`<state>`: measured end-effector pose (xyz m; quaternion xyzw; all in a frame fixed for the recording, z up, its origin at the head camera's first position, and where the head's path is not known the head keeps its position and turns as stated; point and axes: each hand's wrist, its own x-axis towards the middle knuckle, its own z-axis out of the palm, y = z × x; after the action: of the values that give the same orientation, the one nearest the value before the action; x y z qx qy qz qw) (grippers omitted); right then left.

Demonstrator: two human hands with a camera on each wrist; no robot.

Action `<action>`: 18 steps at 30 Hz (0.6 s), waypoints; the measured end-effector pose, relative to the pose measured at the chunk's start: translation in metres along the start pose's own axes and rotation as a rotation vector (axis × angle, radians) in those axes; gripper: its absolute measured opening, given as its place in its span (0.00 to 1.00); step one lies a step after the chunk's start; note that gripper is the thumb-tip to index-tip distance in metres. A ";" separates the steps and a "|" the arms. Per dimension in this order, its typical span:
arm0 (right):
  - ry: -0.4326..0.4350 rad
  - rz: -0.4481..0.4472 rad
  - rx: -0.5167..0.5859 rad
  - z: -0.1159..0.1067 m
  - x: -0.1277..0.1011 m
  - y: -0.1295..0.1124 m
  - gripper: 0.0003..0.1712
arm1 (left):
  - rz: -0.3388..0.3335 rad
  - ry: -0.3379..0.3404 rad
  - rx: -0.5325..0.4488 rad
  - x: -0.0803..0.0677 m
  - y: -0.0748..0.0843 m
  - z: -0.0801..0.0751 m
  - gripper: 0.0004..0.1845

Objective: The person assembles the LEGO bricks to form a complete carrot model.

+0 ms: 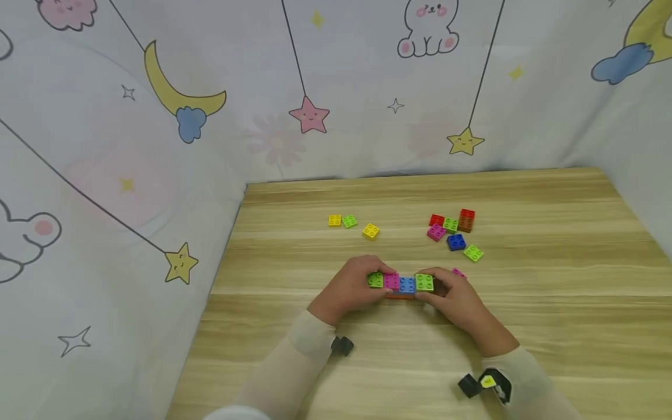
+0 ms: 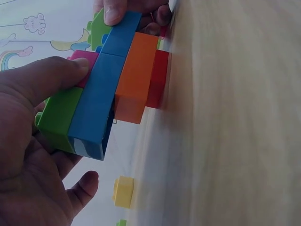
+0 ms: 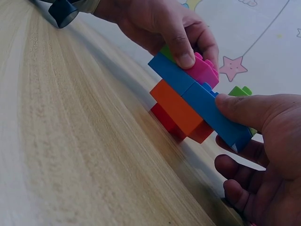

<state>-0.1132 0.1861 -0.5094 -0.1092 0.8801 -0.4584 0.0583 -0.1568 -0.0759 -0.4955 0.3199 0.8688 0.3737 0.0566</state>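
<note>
Both hands hold one stepped stack of toy building bricks between them, just over the table. A red brick (image 2: 159, 80) is at its bottom, then an orange brick (image 2: 136, 75), then two blue bricks (image 3: 207, 110) end to end. On top sit a green brick (image 1: 375, 280) and a pink brick (image 1: 391, 281) at the left and a lime green brick (image 1: 424, 283) at the right, with bare blue studs between. My left hand (image 1: 357, 286) grips the left end, thumb against the pink brick. My right hand (image 1: 457, 297) pinches the right end, its thumb on the blue side.
Beyond the hands on the wooden table (image 1: 551, 245) lie loose bricks. Two yellow ones (image 1: 370, 231) and a green one (image 1: 349, 221) are at the left. Several more, including a dark blue brick (image 1: 456, 242), cluster at the right. A pink brick (image 1: 459, 272) shows partly behind the right hand.
</note>
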 end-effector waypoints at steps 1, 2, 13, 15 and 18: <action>0.001 -0.002 -0.003 0.000 0.000 0.000 0.24 | -0.003 0.000 0.004 0.000 0.000 0.000 0.17; 0.002 -0.002 -0.006 0.000 0.000 0.000 0.24 | -0.005 0.000 0.008 0.000 0.001 -0.001 0.17; -0.010 0.004 0.009 -0.001 0.000 0.000 0.24 | 0.050 0.012 -0.041 -0.001 -0.005 0.006 0.17; -0.011 -0.004 0.011 -0.001 0.000 -0.001 0.24 | 0.062 0.027 -0.054 -0.002 -0.008 0.009 0.17; -0.007 -0.015 0.009 0.000 0.000 0.000 0.23 | 0.077 0.032 -0.054 -0.005 -0.013 0.012 0.19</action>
<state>-0.1137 0.1864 -0.5094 -0.1172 0.8770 -0.4623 0.0582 -0.1554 -0.0782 -0.5135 0.3453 0.8464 0.4038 0.0368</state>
